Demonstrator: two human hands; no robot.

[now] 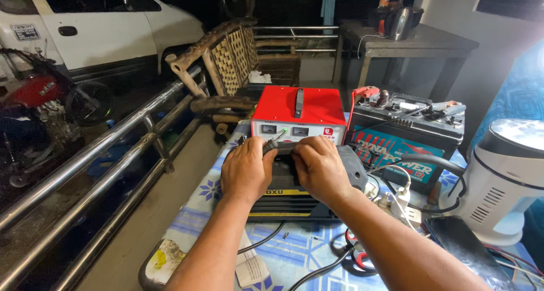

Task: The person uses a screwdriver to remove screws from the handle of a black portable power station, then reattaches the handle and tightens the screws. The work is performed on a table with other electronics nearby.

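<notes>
On a cluttered patterned table [294, 251], the left hand [246, 169] and right hand [320, 169] both close around a black cable [281, 146], steadying it before the red charger [298, 114]

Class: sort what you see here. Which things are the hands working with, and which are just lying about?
In hand: left hand, right hand, black cable, black device, red charger.

Lying about: car battery, white fan, wooden chair, kettle.
</notes>
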